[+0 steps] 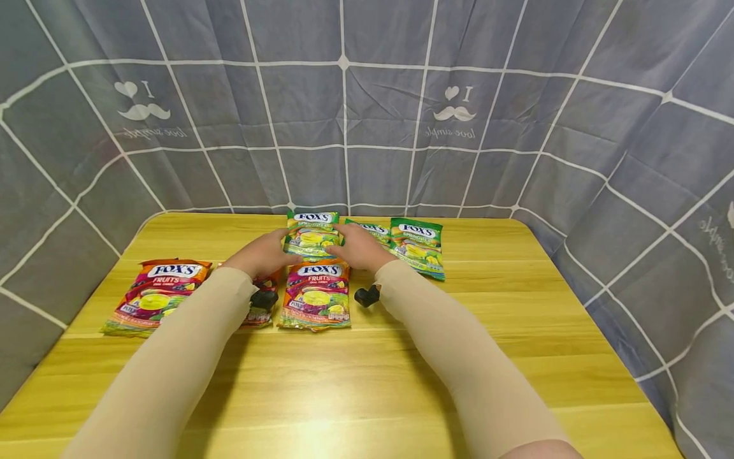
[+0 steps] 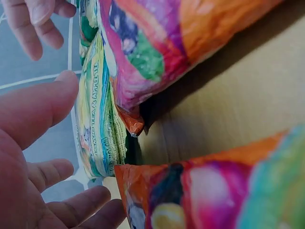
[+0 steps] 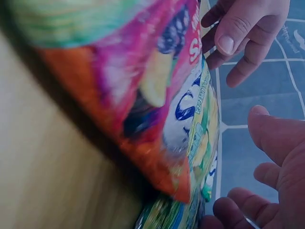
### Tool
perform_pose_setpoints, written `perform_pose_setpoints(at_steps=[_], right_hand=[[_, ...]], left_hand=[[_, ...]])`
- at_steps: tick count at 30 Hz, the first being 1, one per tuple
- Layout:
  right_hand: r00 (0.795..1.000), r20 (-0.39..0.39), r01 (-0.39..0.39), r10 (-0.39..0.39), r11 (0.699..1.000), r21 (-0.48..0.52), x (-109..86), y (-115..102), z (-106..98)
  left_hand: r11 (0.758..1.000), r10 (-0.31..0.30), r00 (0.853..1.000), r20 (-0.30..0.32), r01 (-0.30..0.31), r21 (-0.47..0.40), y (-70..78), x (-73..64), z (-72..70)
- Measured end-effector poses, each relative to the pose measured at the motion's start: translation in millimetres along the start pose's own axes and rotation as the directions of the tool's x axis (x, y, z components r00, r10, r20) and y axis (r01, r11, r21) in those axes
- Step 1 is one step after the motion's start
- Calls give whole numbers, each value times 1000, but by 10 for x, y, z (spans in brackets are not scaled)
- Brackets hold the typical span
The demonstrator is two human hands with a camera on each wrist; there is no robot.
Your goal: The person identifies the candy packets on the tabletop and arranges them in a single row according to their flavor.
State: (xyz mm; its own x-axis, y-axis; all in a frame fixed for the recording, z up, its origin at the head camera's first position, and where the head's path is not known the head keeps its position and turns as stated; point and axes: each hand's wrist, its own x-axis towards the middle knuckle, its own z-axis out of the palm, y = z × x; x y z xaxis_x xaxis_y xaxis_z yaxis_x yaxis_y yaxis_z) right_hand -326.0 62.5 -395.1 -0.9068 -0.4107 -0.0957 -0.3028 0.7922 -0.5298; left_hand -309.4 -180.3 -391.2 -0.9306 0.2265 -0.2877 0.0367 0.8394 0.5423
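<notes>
A green Fox's candy bag (image 1: 312, 237) lies at the back of the table between both hands. My left hand (image 1: 260, 254) is at its left side, fingers loosely spread, and my right hand (image 1: 367, 250) at its right side, thumb toward the bag. In the left wrist view the left hand (image 2: 28, 143) shows spread fingers beside the green bag (image 2: 95, 109). The right wrist view shows the right hand (image 3: 281, 167) with thumb and fingers apart. Just in front lies a purple and orange Fox's fruits bag (image 1: 315, 293), its upper edge by the green bag's lower end.
Two more green bags lie to the right, one (image 1: 417, 248) in full view and one (image 1: 373, 228) partly behind the right hand. A fruits bag (image 1: 166, 287) lies far left; another (image 1: 260, 317) is mostly hidden by the left wrist. Behind the wooden table (image 1: 344, 395) hangs a grey checked curtain (image 1: 384, 108).
</notes>
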Motion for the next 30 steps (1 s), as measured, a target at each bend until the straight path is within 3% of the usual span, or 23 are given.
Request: perform_pose_setpoints(at_steps=[6,14,20,30], right_hand=[[1000,27,-8,8,1000,2,139,-77,29],[994,80,-70,73,997,-38,215,-116,70],[992,97,-71,77,996,-61,251,-106,96],[990,98,-78,102,972,-222,325,-159,153]], left_hand=[[1000,-4,999,33,4,-9,18,72,12],[1000,-6,999,33,6,5,45,154,41],[1000,-16,999,38,16,-9,27,210,61],[999,-20,1000,9,20,-28,3,280,77]])
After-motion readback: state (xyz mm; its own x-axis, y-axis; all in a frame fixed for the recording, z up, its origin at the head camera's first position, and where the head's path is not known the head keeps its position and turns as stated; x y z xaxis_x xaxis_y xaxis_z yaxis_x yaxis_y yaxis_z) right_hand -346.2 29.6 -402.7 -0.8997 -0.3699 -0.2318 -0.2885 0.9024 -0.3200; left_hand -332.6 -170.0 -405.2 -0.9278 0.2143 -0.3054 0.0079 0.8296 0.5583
